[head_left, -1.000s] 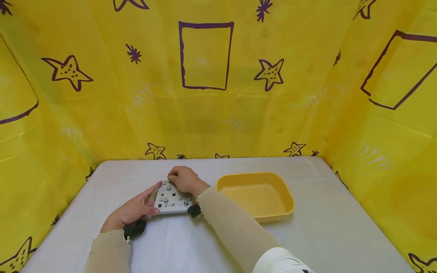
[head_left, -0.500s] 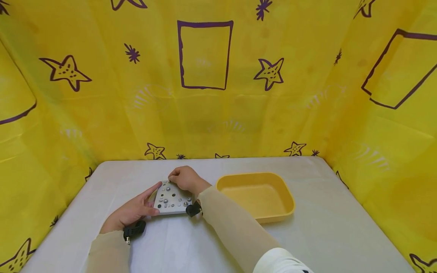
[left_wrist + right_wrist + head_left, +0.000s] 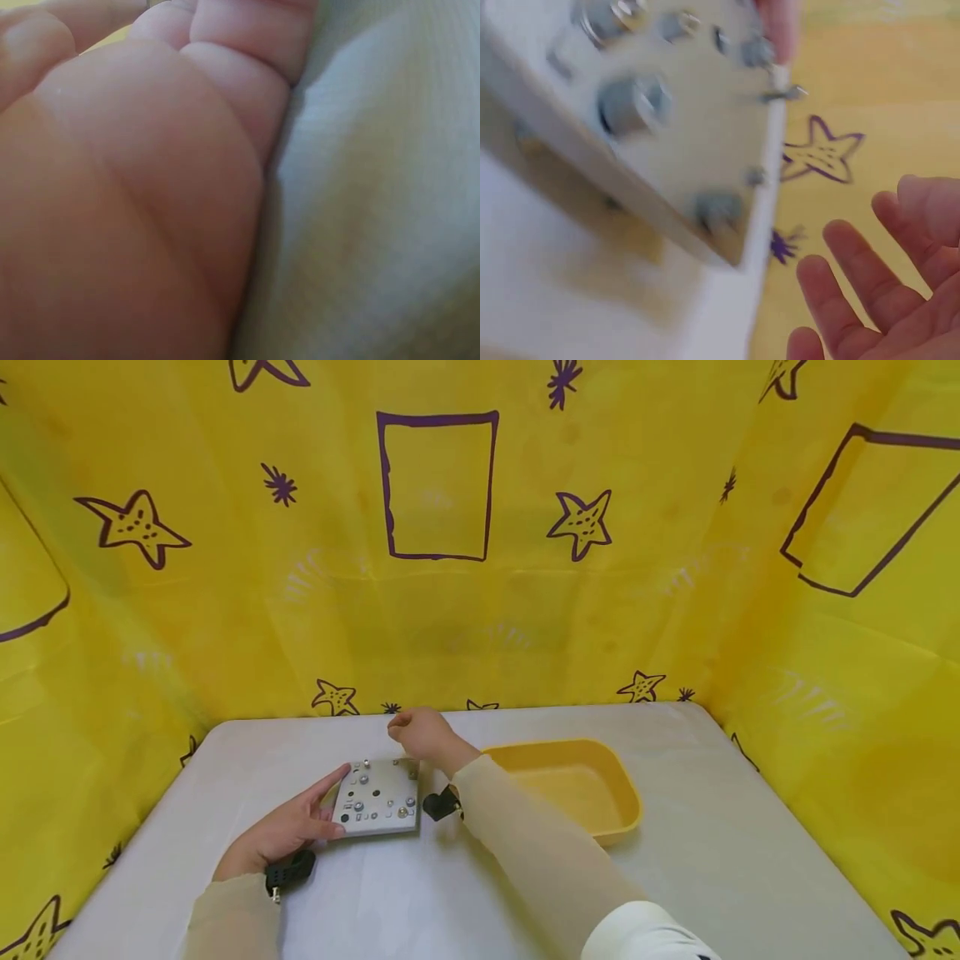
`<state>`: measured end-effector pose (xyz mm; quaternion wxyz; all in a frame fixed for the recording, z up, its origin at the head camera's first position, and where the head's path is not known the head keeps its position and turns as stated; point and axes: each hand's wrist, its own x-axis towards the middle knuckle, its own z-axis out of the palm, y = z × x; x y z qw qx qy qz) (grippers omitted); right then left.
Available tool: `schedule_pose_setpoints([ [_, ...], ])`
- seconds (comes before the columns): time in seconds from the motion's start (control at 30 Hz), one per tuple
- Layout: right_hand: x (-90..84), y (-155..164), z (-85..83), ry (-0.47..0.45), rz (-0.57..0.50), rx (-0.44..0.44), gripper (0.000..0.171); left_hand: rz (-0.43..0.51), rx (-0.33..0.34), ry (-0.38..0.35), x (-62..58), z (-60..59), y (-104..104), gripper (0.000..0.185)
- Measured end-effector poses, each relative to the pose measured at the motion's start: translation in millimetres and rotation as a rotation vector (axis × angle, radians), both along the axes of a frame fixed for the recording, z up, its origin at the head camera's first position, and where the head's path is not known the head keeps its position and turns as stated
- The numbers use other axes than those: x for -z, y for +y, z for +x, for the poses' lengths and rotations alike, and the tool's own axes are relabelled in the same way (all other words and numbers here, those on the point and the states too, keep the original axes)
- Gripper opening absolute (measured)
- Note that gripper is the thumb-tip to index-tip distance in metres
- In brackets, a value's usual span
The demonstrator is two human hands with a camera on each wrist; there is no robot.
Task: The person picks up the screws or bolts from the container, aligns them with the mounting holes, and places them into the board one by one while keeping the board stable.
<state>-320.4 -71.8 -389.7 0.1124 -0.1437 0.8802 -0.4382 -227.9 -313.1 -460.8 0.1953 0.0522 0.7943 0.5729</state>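
A white surface (image 3: 390, 893) is seen from above, closed in by yellow cloth walls (image 3: 480, 610) printed with purple stars and rectangles. A grey plate (image 3: 377, 796) studded with bolts and holes is taken as the landmark; it lies flat on the surface, left of the middle.

Nearest the viewer, two forearms in pale sleeves are stretched out, each with a black wrist-mounted camera strapped on. The left hand (image 3: 288, 827) is laid on the surface just in front and to the left of the plate. Its forefinger is stretched straight along the plate's left edge and its thumb is set against the near left corner, so the plate is touched and steadied, not clasped. In the left wrist view only the palm (image 3: 127, 210), pressed close to the white surface, is shown.

Just beyond the plate's far right corner the right hand (image 3: 422, 732) is held above the surface, clear of the plate. From the head view its fingers appear gathered; in the right wrist view they (image 3: 870, 292) are seen straight and relaxed, spread, with nothing between them. The plate (image 3: 667, 127) is shown blurred in that view, bolt heads standing on its face.

To the right of the plate, near but apart, a shallow yellow tray (image 3: 626, 793) is set on the surface, partly hidden by the right sleeve.
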Motion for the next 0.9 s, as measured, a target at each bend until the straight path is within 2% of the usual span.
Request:
schedule_pose_setpoints([
  [0.1, -12.5, 17.9, -3.3, 0.005, -0.036, -0.034, 0.024, 0.011, -0.001, 0.007, 0.6, -0.6, -1.3, 0.108],
  [0.23, -24.7, 50.1, -6.5, -0.009, -0.093, -0.047, 0.028, -0.032, 0.004, 0.040, -2.5, -2.8, -1.3, 0.108],
  [0.4, -26.0, 99.1, -9.1, -0.060, -0.148, -0.024, 0.031, -0.207, 0.047, 0.073, -13.1, -5.0, 9.0, 0.106],
  [0.5, -24.1, 125.9, -10.9, -0.068, -0.160, 0.002, 0.031, -0.335, 0.097, 0.100, -21.4, -8.5, 17.5, 0.106],
  [0.63, -24.3, 153.2, -10.0, -0.063, -0.172, 0.047, 0.031, -0.476, 0.130, 0.132, -31.4, -11.8, 25.0, 0.106],
  [0.77, -25.3, 173.0, -3.3, -0.006, -0.146, 0.060, 0.032, -0.535, 0.141, 0.148, -37.8, -8.7, 26.0, 0.105],
  [0.83, -26.3, 182.0, 3.4, 0.071, -0.093, 0.075, 0.034, -0.554, 0.135, 0.180, -41.6, -4.1, 25.3, 0.101],
  [0.9, -28.1, 190.1, 12.7, 0.190, 0.012, 0.103, 0.038, -0.586, 0.095, 0.220, -46.4, 2.0, 26.4, 0.098],
])
